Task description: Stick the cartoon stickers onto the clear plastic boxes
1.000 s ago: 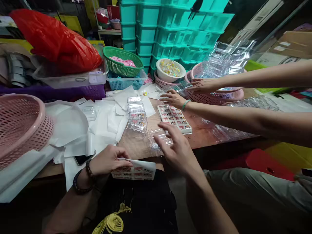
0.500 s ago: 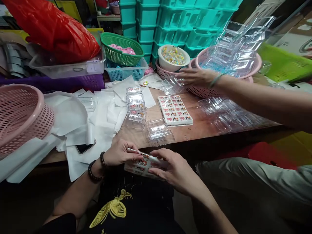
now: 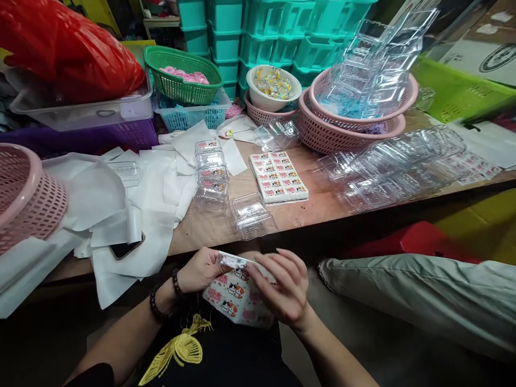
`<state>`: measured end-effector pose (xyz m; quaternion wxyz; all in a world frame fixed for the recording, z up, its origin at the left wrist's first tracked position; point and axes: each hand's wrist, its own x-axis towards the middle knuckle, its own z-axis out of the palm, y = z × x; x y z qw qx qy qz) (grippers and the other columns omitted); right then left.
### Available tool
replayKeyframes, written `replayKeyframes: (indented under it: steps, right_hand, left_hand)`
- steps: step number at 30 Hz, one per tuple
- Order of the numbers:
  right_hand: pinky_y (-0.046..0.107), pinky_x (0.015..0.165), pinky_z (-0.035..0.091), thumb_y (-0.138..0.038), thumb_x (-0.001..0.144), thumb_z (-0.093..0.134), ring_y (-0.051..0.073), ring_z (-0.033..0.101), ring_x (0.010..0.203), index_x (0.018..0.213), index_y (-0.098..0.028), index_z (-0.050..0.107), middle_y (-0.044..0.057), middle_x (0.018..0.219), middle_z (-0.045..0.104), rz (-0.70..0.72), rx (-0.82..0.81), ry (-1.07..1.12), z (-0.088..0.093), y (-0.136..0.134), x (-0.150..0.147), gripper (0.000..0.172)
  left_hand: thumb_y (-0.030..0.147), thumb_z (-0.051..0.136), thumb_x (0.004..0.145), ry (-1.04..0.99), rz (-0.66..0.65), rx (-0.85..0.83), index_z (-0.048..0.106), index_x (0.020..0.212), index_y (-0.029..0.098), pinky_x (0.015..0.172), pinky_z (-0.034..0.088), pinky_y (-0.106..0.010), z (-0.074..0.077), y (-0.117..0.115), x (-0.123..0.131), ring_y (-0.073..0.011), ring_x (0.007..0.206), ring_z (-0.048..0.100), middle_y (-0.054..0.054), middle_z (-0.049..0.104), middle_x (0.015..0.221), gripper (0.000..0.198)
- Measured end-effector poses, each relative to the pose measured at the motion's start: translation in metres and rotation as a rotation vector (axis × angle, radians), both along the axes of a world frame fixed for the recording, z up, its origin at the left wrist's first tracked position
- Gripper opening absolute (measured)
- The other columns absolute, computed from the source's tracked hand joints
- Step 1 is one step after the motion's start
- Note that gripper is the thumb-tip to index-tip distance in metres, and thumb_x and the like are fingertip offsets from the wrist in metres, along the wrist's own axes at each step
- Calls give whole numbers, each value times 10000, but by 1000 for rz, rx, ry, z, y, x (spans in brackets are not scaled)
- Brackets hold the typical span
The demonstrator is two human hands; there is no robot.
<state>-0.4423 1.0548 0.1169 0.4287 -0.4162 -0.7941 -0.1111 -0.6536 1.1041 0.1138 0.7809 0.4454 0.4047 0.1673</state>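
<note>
My left hand pinches the upper left corner of a sticker sheet printed with cartoon cats and pink lettering. The sheet hangs at a tilt over my lap, its top strip bent over. At the sheet's upper right, my right hand has its thumb side closed on the edge, while the other fingers are raised and curved. Whether a single sticker is between those fingertips I cannot tell. Beyond my hands, on the table, lie clear plastic boxes, a row of boxes with stickers on them and a stack of sticker sheets.
White backing papers partly cover a phone at the left. Pink baskets, a white bowl of small charms and a green basket stand behind. More clear boxes lie right. Someone's trouser leg is beside me.
The view has turned slightly right. Another person's arm has left the picture. The sheet hangs further open, with its top strip bent, and my right fingers have lifted along its edge.
</note>
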Motion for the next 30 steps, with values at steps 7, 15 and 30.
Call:
replayKeyframes:
  steps: [7,15,30]
  right_hand:
    - [338,898,552,-93,853,652,154,658,897,907,-204,759,26,917,749,165,171,-192,6,-4,17,163]
    - [252,568,512,-295,933,602,125,600,635,871,-190,643,16,731,648,175,-853,553,42,40,54,129]
    - [261,605,351,-514,848,602,108,412,641,770,-176,541,-32,697,461,311,-1424,352,32,106,64,352]
  left_hand:
    - [652,738,739,58,-57,14,750,933,85,656,501,-262,-9,-4,10,-155,680,632,-80,746,824,599]
    - [311,555,942,368,-100,1010,757,907,163,819,529,-313,3,-14,15,-202,905,638,-97,672,956,253]
    - [171,661,846,620,-118,1392,731,844,216,859,508,-410,-13,-17,24,-263,1043,516,-72,240,1662,83]
